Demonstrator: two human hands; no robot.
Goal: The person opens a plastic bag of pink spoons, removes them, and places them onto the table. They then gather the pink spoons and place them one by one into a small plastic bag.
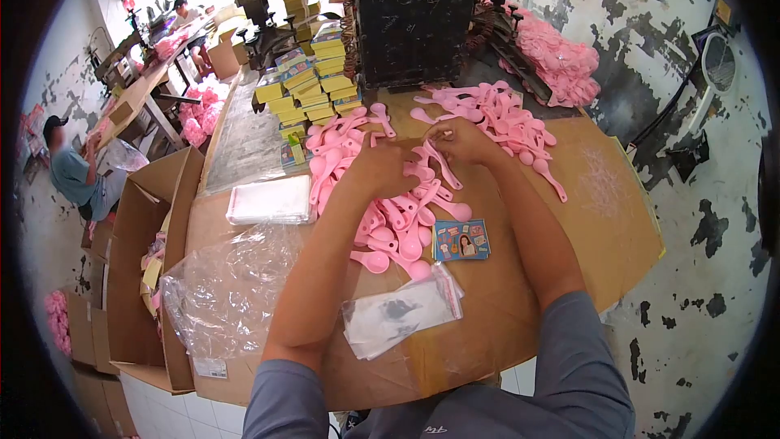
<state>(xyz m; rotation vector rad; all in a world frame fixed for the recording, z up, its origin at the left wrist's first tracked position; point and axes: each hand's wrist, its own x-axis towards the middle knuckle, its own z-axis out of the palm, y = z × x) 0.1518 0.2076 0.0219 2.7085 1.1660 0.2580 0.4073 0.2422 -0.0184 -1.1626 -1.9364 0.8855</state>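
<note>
A heap of pink plastic spoons [394,232] lies in front of me on the cardboard-covered table. My left hand [382,167] is over the heap's upper part with its fingers curled. Its fingertips are partly hidden among spoons, so a grip there cannot be made out. At the right of the heap my right hand [461,142] pinches a pink spoon [444,169], which hangs tilted below the fingers. Near my forearms lie a stack of printed cards [461,240] with a blue border and some clear plastic bags [402,311].
More pink spoons [504,114] lie back right. Yellow-edged card stacks [309,85] stand back left, beside a black machine [414,24]. A white bag stack [270,200], crumpled plastic [231,289] and an open carton [146,276] are left. Other people sit farther left.
</note>
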